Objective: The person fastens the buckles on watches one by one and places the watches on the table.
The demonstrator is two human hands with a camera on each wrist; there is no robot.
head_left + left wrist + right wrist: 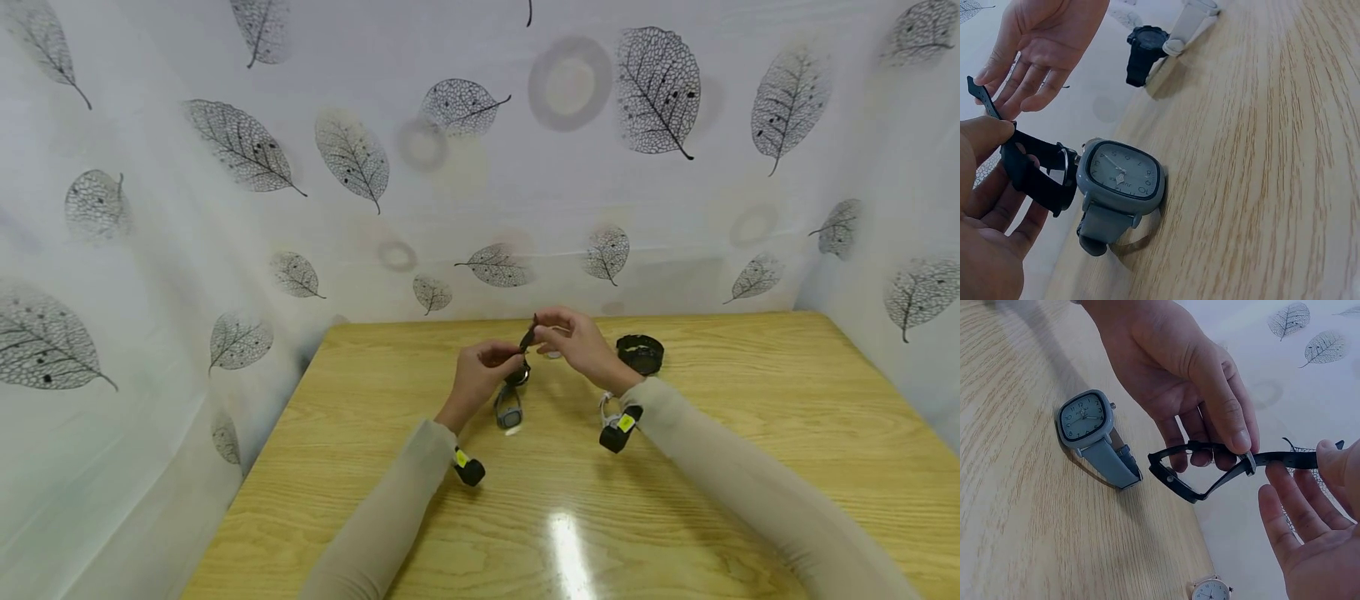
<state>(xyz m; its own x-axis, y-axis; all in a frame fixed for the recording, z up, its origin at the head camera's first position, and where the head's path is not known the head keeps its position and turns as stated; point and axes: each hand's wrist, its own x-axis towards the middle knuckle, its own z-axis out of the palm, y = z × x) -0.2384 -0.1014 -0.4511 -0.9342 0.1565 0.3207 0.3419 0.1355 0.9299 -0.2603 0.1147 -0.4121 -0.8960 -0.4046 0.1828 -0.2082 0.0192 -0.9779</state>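
Observation:
A black wristwatch (1063,181) is held up between both hands, its strap looped through the buckle (1249,464). My left hand (480,379) pinches the strap near the buckle between thumb and fingers. My right hand (581,346) pinches the strap's free end (1300,460) with the thumb against the fingers. Just below the left hand, a grey square-faced watch (1122,178) stands on the table, its strap fastened in a loop. In the head view the black watch's case is partly covered by the left hand.
A chunky black watch (640,354) stands right of the right wrist on the wooden table (750,417). Beside the right wrist is a pale watch (606,408), partly hidden. A round light-faced watch (1211,590) shows at the right wrist view's bottom edge. Leaf-print cloth (480,192) hangs behind.

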